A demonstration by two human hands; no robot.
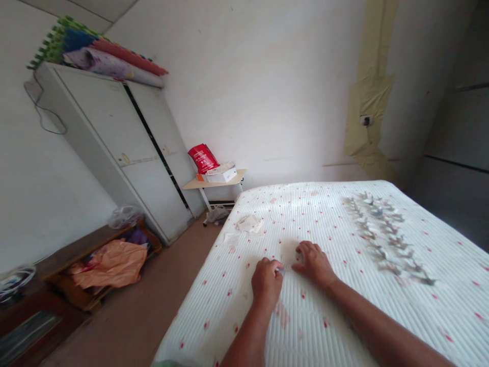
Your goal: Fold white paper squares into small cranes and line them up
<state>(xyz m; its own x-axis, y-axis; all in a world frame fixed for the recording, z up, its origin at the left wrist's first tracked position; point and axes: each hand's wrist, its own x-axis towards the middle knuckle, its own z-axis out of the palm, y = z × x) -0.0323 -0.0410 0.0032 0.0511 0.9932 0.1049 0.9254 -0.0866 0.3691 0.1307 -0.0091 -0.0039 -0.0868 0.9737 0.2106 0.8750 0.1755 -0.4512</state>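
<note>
I've got the left hand point(265, 281) closed in a pinch on a pale scrap point(280, 268) that juts rightward toward the nearby right hand point(315, 265), loosely curled, its hold unclear to me, the scrap's long axis unreadable.

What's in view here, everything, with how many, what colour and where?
Bed: one, white with red spots, centre
Folded pieces: many, greyish, bed's right
Loose papers: several, whitish, bed's left
Small piece: one, greyish, in left hand
Tall cabinet: one, pale grey, left
Foam mats: several, multicoloured, atop tall cabinet
Roll: one, purplish, atop tall cabinet
Small table: one, pale, by wall
Bag: one, red, small table
Box: one, white, small table
Low cabinet: one, brown, lower left
Plastic sheet: one, orange, at low cabinet
Socket: one, white-and-dark, wall
Covering: one, yellowish, wall
Left hand: one, bare, over bed
Right hand: one, bare, over bed
</note>
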